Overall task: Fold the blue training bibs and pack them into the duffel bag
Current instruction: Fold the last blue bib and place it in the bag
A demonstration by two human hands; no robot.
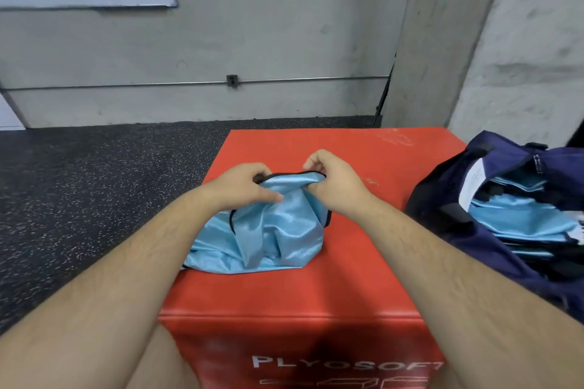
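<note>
A light blue training bib (268,237) with black trim lies crumpled on top of a red box (363,278). My left hand (243,186) grips its upper edge on the left. My right hand (331,180) grips the same edge on the right, lifting it a little off the box. To the right on the box sits an open navy duffel bag (493,164). Inside it is a stack of folded blue bibs (521,215).
A white paper tag (474,186) sticks up inside the bag. Dark speckled floor (79,199) lies to the left of the box. A grey wall with a metal conduit (189,83) stands behind, and a concrete pillar (521,41) rises at the right.
</note>
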